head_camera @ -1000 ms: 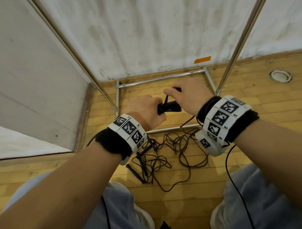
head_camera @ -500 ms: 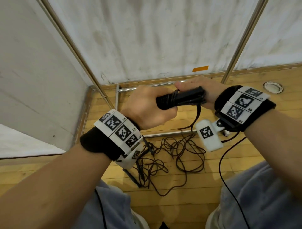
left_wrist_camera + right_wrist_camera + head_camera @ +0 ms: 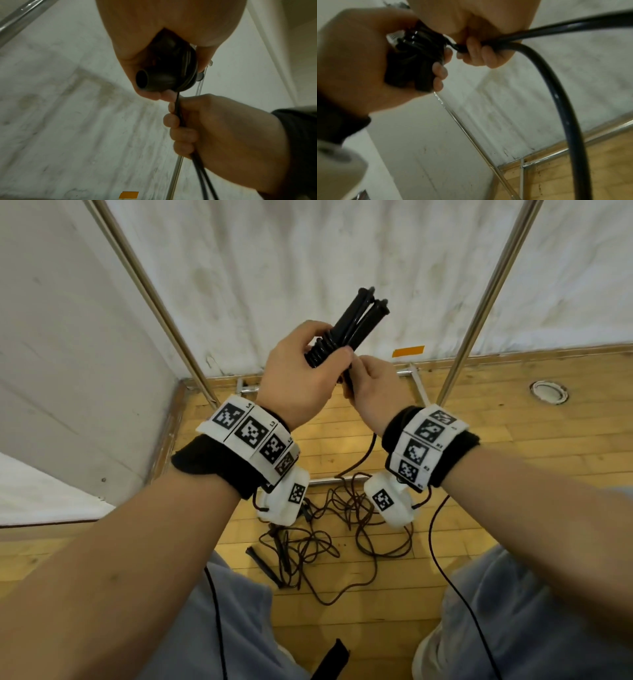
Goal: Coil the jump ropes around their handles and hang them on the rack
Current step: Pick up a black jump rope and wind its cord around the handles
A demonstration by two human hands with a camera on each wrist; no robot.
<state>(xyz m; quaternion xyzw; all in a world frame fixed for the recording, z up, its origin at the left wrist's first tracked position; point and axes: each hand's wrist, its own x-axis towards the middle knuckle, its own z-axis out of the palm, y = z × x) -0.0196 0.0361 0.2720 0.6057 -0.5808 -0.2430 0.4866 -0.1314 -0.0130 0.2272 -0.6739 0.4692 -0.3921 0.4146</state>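
Two hands (image 3: 301, 381) (image 3: 376, 392), coiled black handles (image 3: 346, 330), rope (image 3: 556, 86)

Handles (image 3: 356, 321): black plastic, smooth and faintly shiny they looked.
Rope (image 3: 559, 86): black, slick and glossy, glints along its length.
Rack (image 3: 486, 289): bright metal tubing, polished.
Floor (image 3: 513, 440): wood planks, light brown with a soft sheen.
Wall (image 3: 308, 268): whitish, matt and scuffed.
Wristbands (image 3: 212, 463): black cloth, soft and matt.
Tape (image 3: 408, 351): orange, flat and dull.
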